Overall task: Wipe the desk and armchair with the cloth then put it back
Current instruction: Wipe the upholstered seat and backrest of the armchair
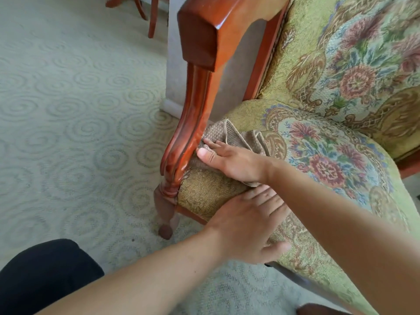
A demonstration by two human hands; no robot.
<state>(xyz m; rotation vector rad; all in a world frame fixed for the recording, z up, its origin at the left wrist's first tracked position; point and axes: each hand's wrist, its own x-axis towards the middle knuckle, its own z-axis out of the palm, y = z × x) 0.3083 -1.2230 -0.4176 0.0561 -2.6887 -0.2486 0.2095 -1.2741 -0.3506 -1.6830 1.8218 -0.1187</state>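
While right hand (pixel 229 160) presses cloth (pixel 236 137) flat-fingered against armchair (pixel 329 144) arm post, folds pointing up-right, left hand (pixel 247 226) relaxed.

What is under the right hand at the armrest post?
The right hand presses the folded beige cloth against the wooden armrest post and the seat cushion. The cloth part beneath the palm is hidden.

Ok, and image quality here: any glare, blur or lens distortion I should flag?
Head view: soft, even daylight, no hard shadows; bright glare streaks on the polished wooden armrest post; slight motion blur on the left hand and the chair foot; wide-angle stretch bends both forearms at the edges; the cloth under the right hand stays fairly sharp.
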